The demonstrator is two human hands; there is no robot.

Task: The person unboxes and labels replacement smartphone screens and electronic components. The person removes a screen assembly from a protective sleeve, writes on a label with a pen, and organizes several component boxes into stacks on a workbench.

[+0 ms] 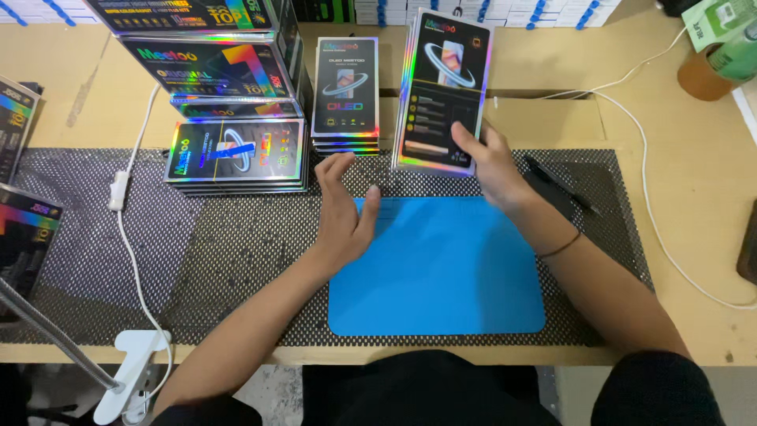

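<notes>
Above the blue mat (441,276), right hand (489,166) gripping a stack of holographic-edged packages (441,87), left hand (343,209) empty, fingers spread wide, smaller package pile (345,87) just beyond it

**Packaging on the Work Table**

A stack of flat black rectangular cartons with rainbow-foil edges (441,91) stands tilted at far centre, held by the right hand (493,170). Just left of it, a lower pile of matching upright cartons (345,91) lies flat. Far left, wider black foil-edged boxes (235,150) are stacked landscape, with taller boxes (209,67) piled behind. More foil-trimmed packages (17,126) sit at the left edge. A green labelled packet (721,24) lies far right.
</notes>
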